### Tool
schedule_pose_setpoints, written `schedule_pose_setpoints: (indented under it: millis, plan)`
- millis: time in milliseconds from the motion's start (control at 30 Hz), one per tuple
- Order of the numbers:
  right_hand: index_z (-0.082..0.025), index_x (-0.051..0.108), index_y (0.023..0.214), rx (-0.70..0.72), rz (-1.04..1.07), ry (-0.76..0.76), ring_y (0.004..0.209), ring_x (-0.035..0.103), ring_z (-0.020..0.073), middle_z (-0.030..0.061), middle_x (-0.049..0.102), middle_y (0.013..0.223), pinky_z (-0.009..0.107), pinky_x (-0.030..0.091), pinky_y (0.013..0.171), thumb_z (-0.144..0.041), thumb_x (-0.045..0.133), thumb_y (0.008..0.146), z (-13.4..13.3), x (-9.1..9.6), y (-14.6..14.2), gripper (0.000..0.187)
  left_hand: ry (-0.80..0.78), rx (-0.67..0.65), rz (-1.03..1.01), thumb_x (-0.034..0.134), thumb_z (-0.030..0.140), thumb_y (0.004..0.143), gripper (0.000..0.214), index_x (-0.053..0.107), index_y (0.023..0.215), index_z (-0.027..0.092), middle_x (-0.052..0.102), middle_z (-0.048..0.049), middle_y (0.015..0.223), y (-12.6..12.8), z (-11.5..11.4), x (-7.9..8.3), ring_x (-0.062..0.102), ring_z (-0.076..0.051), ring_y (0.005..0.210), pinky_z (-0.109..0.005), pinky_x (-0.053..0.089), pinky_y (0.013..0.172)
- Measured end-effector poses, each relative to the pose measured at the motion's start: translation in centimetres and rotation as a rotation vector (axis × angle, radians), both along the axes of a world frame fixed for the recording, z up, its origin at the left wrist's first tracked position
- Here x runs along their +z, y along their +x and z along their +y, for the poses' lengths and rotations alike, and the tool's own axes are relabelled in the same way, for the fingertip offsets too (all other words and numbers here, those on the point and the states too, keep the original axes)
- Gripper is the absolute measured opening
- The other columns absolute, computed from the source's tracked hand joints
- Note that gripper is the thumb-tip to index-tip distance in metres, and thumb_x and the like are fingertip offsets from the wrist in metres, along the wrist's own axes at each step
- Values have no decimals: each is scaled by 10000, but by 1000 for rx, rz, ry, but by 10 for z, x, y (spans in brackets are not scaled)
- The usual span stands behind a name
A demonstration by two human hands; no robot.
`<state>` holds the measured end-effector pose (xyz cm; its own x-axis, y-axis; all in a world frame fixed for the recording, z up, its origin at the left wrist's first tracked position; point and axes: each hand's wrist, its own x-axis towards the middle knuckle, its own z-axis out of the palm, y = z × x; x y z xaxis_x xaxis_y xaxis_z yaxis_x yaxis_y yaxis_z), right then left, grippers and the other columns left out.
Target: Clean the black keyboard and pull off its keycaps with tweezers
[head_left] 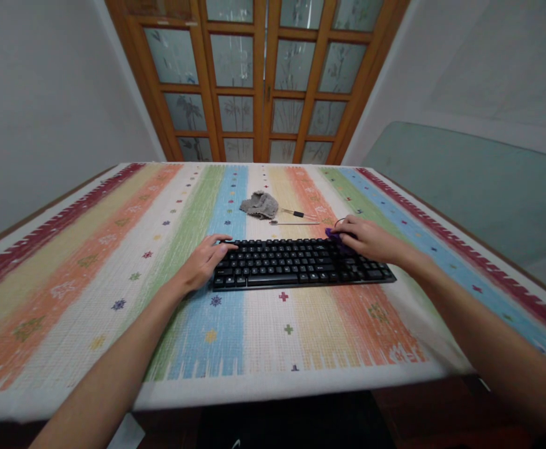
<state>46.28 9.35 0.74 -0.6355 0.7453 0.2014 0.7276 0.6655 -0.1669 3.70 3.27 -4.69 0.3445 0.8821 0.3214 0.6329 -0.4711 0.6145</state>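
A black keyboard [296,263] lies across the middle of the striped tablecloth [113,262]. My left hand [206,259] rests on the keyboard's left end, fingers stretched over the top corner, holding nothing. My right hand [369,239] sits over the keyboard's upper right part, fingers curled round a small purple object [332,233] with a thin black loop sticking out behind it. What the purple thing is I cannot make out.
Behind the keyboard lie a crumpled grey cloth [259,204], a small screwdriver [296,214] and a thin metal rod [295,222]. A wooden glass-paned door [263,81] stands beyond the table. A pale green panel [464,181] leans at the right wall.
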Motion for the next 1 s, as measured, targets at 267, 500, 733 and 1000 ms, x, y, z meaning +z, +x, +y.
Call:
schedule_pose_setpoints:
  millis: [267, 500, 733, 1000]
  plan:
    - [-169, 764, 992, -11, -60, -30, 861, 633, 242, 113, 639, 933, 370, 514, 834, -216, 456, 933, -13, -15, -2, 317, -10, -5, 16, 278, 509, 1016, 545, 727, 1153, 232, 616, -108, 1349, 0, -1, 3, 549, -326, 1256, -557, 357, 1158]
    - [-169, 762, 944, -80, -33, -18, 858, 638, 247, 112, 658, 921, 360, 507, 826, -217, 452, 932, -13, -17, 1, 314, -7, 2, 5, 292, 500, 1013, 519, 733, 1131, 254, 630, -99, 1338, 1, -1, 2, 546, -321, 1247, -555, 364, 1152]
    - [-174, 753, 1019, -142, -22, 41, 857, 635, 250, 114, 666, 918, 378, 521, 850, -214, 423, 932, -13, -27, 14, 344, -4, -2, 0, 288, 516, 1014, 530, 729, 1145, 253, 622, -101, 1340, -1, 0, 0, 548, -324, 1257, -545, 357, 1162]
    - [-177, 742, 978, -173, -8, 32, 883, 631, 252, 104, 652, 923, 374, 511, 872, -222, 422, 938, -12, -23, 19, 325, -6, -2, -5, 288, 506, 1021, 525, 727, 1149, 248, 619, -117, 1342, 0, -1, 1, 547, -321, 1262, -545, 356, 1160]
